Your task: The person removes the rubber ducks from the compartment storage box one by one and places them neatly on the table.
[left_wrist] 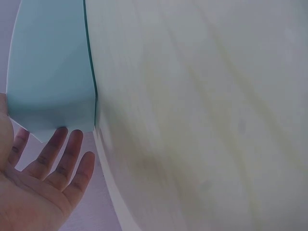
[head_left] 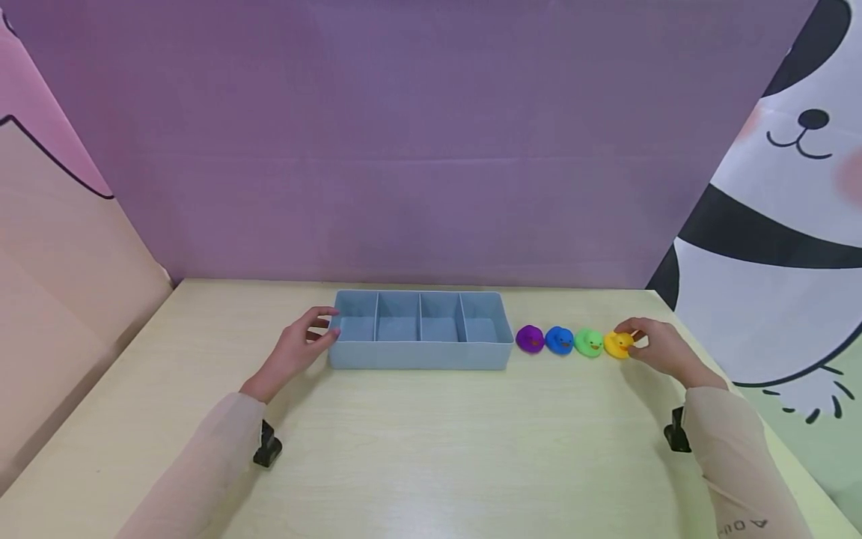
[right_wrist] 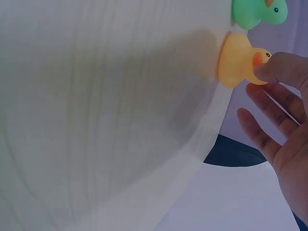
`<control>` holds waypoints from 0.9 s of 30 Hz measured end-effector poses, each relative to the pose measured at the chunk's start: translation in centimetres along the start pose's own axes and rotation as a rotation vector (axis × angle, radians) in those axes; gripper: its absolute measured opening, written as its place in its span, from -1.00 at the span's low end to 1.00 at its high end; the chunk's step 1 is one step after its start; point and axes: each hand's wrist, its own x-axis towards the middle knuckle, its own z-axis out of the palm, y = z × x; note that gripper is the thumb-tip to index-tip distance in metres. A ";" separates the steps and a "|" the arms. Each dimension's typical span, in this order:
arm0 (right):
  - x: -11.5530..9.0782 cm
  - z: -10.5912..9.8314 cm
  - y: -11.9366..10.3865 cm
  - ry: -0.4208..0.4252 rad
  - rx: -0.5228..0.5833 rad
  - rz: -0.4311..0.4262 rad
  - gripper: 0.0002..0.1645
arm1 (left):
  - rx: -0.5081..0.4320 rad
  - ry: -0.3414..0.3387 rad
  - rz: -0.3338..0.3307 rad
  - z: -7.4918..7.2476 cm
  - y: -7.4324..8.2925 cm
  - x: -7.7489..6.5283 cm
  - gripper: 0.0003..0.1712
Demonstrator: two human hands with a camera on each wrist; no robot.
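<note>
A light blue box with several compartments in a row stands on the table. At its left end is my left hand, fingers spread and fairly straight, the fingertips at the end wall. The left wrist view shows that hand beneath the box's end. My right hand pinches the head of a yellow rubber duck, which sits on the table. In the right wrist view the thumb lies on the head of the yellow duck; the other fingers are behind or below it.
Between the box and the yellow duck, a purple duck, a blue duck and a green duck sit in a row. A purple backdrop rises behind the pale wooden table. A panda print hangs at the right.
</note>
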 end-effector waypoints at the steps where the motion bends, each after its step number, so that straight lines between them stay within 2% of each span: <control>1: 0.0 0.0 0.0 -0.001 0.000 -0.002 -0.63 | 0.000 0.001 0.000 0.0 0.0 0.0 -0.50; 12: -0.1 -0.1 0.0 -0.008 -0.008 -0.006 -0.63 | 0.005 -0.003 -0.001 0.2 -0.1 0.2 -0.52; 27: -0.1 -0.6 -0.7 -0.017 -0.032 0.009 -0.60 | 0.086 -0.076 0.087 -0.7 0.5 0.2 -0.47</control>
